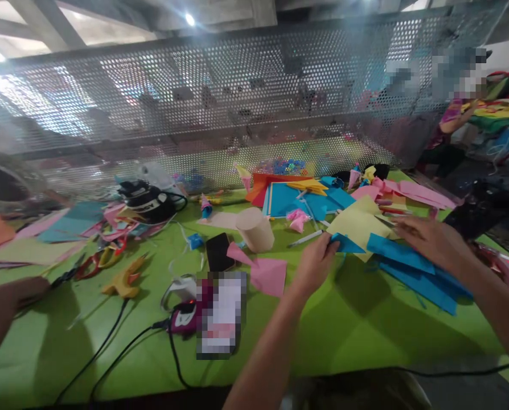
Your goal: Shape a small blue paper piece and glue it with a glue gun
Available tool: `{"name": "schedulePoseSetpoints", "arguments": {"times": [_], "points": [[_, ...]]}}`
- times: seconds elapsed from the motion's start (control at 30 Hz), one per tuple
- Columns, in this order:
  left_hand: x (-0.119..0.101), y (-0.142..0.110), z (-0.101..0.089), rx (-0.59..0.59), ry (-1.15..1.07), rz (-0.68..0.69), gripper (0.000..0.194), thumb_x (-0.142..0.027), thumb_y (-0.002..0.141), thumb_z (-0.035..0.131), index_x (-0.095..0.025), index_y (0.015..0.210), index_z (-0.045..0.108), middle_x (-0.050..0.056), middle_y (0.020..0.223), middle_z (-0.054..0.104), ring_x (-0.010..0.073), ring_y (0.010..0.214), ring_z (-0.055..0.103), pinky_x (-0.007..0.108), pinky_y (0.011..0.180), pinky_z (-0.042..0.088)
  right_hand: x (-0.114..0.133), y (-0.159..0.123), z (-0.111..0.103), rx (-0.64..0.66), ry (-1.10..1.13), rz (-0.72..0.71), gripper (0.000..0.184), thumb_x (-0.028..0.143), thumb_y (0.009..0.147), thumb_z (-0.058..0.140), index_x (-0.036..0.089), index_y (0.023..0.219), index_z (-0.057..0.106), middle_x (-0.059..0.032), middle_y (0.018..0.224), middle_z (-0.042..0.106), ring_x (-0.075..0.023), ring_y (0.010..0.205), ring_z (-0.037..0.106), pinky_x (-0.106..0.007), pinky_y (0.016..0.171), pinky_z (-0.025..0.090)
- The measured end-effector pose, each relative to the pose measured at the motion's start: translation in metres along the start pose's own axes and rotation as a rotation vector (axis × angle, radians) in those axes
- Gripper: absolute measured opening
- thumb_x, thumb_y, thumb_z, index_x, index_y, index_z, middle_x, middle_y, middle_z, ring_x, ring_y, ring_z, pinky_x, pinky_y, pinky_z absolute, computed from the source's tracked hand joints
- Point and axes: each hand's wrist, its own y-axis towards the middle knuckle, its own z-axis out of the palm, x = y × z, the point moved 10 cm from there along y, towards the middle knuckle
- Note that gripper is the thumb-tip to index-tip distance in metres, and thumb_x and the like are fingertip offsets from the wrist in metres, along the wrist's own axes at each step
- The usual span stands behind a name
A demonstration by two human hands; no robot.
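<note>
Left hand (316, 262) pinches blue piece (348, 244), grip closed; right hand (431, 236), grip unclear, beside yellow sheet (357, 221). Piece-handling step, seemingly; next move calls for steady left hold.

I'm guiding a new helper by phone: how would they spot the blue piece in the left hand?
On the green table, find the pale yellow sheet right of centre. By its near left edge, the person's left hand pinches the blue piece. Unlike the larger blue strips to its right, it is small, tapering and gripped at its left end.
</note>
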Motion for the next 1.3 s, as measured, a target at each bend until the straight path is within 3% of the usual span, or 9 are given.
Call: {"name": "schedulePoseSetpoints", "arguments": {"times": [0.07, 0.13, 0.27, 0.37, 0.53, 0.73, 0.87, 1.17, 1.3], "points": [[0.000, 0.000, 0.000, -0.017, 0.019, 0.002, 0.023, -0.035, 0.102, 0.048, -0.021, 0.085, 0.049, 0.001, 0.080, 0.055, 0.0163, 0.073, 0.047, 0.027, 0.066, 0.031, 0.045, 0.000, 0.006, 0.122, 0.442, -0.086, 0.047, 0.053, 0.101, 0.048, 0.023, 0.129, 0.071, -0.0101, 0.133, 0.071, -0.0284, 0.117, 0.067, -0.036, 0.097, 0.050], [0.002, 0.001, 0.000, -0.031, 0.046, 0.001, 0.021, -0.034, 0.102, 0.049, -0.021, 0.086, 0.051, 0.001, 0.081, 0.057, 0.0169, 0.073, 0.048, 0.028, 0.067, 0.032, 0.085, 0.000, 0.019, 0.258, 0.703, -0.106, 0.048, 0.057, 0.098, 0.053, 0.022, 0.123, 0.074, -0.0095, 0.122, 0.075, -0.0282, 0.111, 0.068, -0.037, 0.096, 0.050], [0.004, 0.000, -0.001, -0.044, 0.124, -0.010, 0.019, -0.032, 0.101, 0.050, -0.021, 0.086, 0.055, 0.003, 0.080, 0.062, 0.0184, 0.074, 0.053, 0.028, 0.067, 0.033, 0.124, 0.005, 0.039, 0.300, 0.785, -0.138, 0.041, 0.060, 0.087, 0.067, 0.022, 0.097, 0.078, -0.0020, 0.086, 0.074, -0.0222, 0.081, 0.064, -0.032, 0.072, 0.051], [0.006, 0.000, -0.003, -0.042, 0.079, -0.047, 0.013, -0.031, 0.100, 0.053, -0.021, 0.097, 0.061, 0.003, 0.082, 0.066, 0.0187, 0.074, 0.058, 0.027, 0.067, 0.036, 0.117, 0.010, 0.047, 0.210, 0.747, -0.102, 0.036, 0.058, 0.084, 0.070, 0.022, 0.079, 0.073, 0.0020, 0.067, 0.061, -0.0160, 0.065, 0.052, -0.028, 0.060, 0.041], [0.014, -0.001, -0.008, -0.072, -0.223, -0.117, 0.017, -0.033, 0.097, 0.058, -0.019, 0.103, 0.063, 0.004, 0.086, 0.071, 0.0165, 0.077, 0.065, 0.026, 0.070, 0.044, 0.090, 0.007, 0.059, 0.192, 0.910, 0.039, 0.039, 0.060, 0.081, 0.073, 0.021, 0.075, 0.068, 0.0030, 0.064, 0.054, -0.0137, 0.061, 0.046, -0.027, 0.057, 0.037], [0.034, -0.002, 0.003, -0.120, -0.561, -0.247, 0.031, -0.043, 0.089, 0.069, -0.015, 0.099, 0.061, 0.008, 0.087, 0.073, 0.0169, 0.078, 0.068, 0.025, 0.065, 0.050, 0.080, 0.000, 0.067, 0.215, 0.988, 0.134, 0.038, 0.059, 0.079, 0.076, 0.021, 0.081, 0.070, 0.0014, 0.069, 0.062, -0.0145, 0.063, 0.050, -0.027, 0.058, 0.038], [0.037, -0.001, 0.006, -0.169, -0.743, -0.291, 0.045, -0.052, 0.076, 0.081, -0.014, 0.092, 0.063, 0.004, 0.078, 0.068, 0.0128, 0.066, 0.064, 0.028, 0.068, 0.053, 0.077, -0.003, 0.070, 0.192, 1.045, 0.190, 0.038, 0.059, 0.077, 0.077, 0.022, 0.084, 0.072, -0.0010, 0.075, 0.068, -0.0175, 0.070, 0.058, -0.029, 0.064, 0.044], [0.034, -0.007, 0.002, -0.267, -0.839, -0.333, 0.043, -0.051, 0.071, 0.085, -0.014, 0.088, 0.068, 0.001, 0.075, 0.065, 0.0130, 0.066, 0.064, 0.027, 0.069, 0.052, 0.081, -0.008, 0.097, 0.297, 1.055, 0.140, 0.036, 0.056, 0.079, 0.077, 0.023, 0.091, 0.072, -0.0018, 0.081, 0.072, -0.0205, 0.073, 0.063, -0.034, 0.068, 0.051], [0.033, -0.010, 0.002, -0.290, -0.842, -0.358, 0.035, -0.046, 0.076, 0.082, -0.015, 0.086, 0.068, 0.000, 0.074, 0.064, 0.0130, 0.069, 0.064, 0.026, 0.071, 0.050, 0.087, -0.010, 0.100, 0.330, 1.057, 0.122, 0.037, 0.057, 0.080, 0.075, 0.023, 0.093, 0.072, -0.0026, 0.080, 0.073, -0.0225, 0.074, 0.065, -0.036, 0.070, 0.051]]}}
